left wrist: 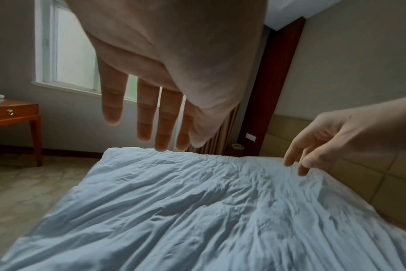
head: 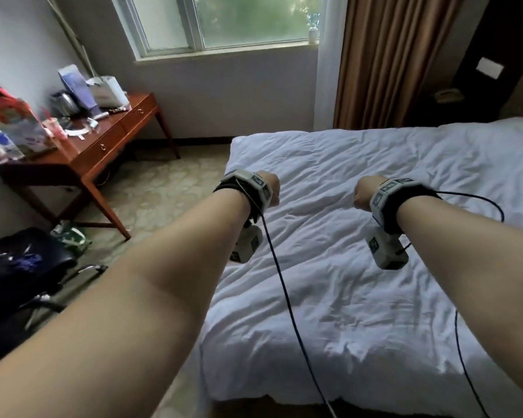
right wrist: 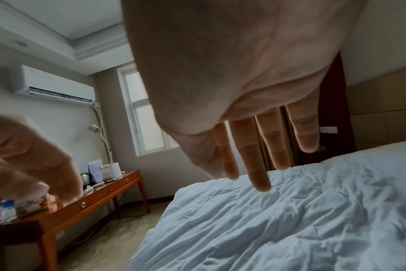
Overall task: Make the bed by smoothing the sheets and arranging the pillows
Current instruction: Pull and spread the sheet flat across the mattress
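Head view: both arms reach out over the duvet (head: 360, 236), which lies rumpled below and ahead, long axis running from 7 to 1 o'clock. Left hand (head: 269, 188) and right hand (head: 363, 194) hang level, neither nearer. No pillows in sight.

Left wrist view: left fingers (left wrist: 146, 113) straight and spread, holding nothing, above the far edge at 12 o'clock.

Right wrist view: right fingers (right wrist: 257, 155) likewise slack and empty. Desk (right wrist: 86, 207) stands at 9 o'clock, well apart, bare floor between; sweeping room looks free.
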Demonstrator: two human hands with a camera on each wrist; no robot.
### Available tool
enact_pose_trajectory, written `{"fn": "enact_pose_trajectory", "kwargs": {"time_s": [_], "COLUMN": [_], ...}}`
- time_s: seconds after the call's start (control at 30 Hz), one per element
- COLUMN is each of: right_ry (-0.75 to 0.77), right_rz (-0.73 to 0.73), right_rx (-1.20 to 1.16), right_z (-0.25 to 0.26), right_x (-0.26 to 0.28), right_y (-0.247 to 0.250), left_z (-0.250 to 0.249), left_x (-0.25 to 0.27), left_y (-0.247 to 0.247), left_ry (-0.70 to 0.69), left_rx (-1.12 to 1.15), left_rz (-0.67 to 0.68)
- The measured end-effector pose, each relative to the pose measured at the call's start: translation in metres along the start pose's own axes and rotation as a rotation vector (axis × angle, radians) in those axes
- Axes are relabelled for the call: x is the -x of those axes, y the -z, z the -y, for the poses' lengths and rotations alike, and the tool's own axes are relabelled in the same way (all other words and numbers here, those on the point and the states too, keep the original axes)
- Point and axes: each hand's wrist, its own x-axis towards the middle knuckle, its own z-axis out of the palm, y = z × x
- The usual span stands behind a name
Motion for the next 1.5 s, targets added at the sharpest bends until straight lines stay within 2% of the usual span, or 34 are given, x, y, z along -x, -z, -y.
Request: {"fn": "enact_pose_trajectory", "kwargs": {"time_s": [0.1, 0.2, 0.3, 0.37, 0.57, 0.73, 0.83, 0.97, 1.17, 1.3, 1.5], "right_ry": [-0.043, -0.032, -0.018, -0.030, -0.088, -0.141, -0.178, -0.230, -0.252, -0.331, -0.517], "right_rz": [0.002, 0.026, 0.032, 0.000, -0.040, -0.076, -0.026, -0.005, -0.027, 0.004, 0.014], "right_rx": [-0.039, -0.084, -0.098, -0.098, -0.091, -0.117, -0.137, -0.154, -0.157, -0.170, -0.236], "right_z": [0.076, 0.147, 0.204, 0.234, 0.301, 0.347, 0.373, 0.405, 0.444, 0.462, 0.469], "right_x": [0.012, 0.010, 0.001, -0.009, -0.056, -0.132, -0.168, -0.214, -0.289, -0.350, -0.446], "right_y": [0.000, 0.007, 0.023, 0.036, 0.053, 0.061, 0.063, 0.079, 0.100, 0.103, 0.123], "left_z": [0.075, 0.155, 0.196, 0.224, 0.303, 0.369, 0.409, 0.467, 0.525, 0.547, 0.569], "left_x": [0.010, -0.004, 0.031, 0.031, -0.013, -0.077, -0.114, -0.157, -0.236, -0.312, -0.449], "left_y": [-0.012, -0.020, -0.001, -0.003, -0.033, -0.027, -0.015, -0.002, 0.001, 0.010, 0.046], "left_ry": [0.014, 0.032, -0.041, -0.056, -0.066, -0.118, -0.149, -0.100, -0.108, -0.188, -0.381], "left_rx": [-0.075, -0.068, -0.071, -0.062, -0.050, -0.084, -0.115, -0.092, -0.116, -0.168, -0.244], "left_rz": [0.049, 0.016, -0.007, -0.044, -0.113, -0.154, -0.121, -0.127, -0.054, -0.023, -0.072]}}
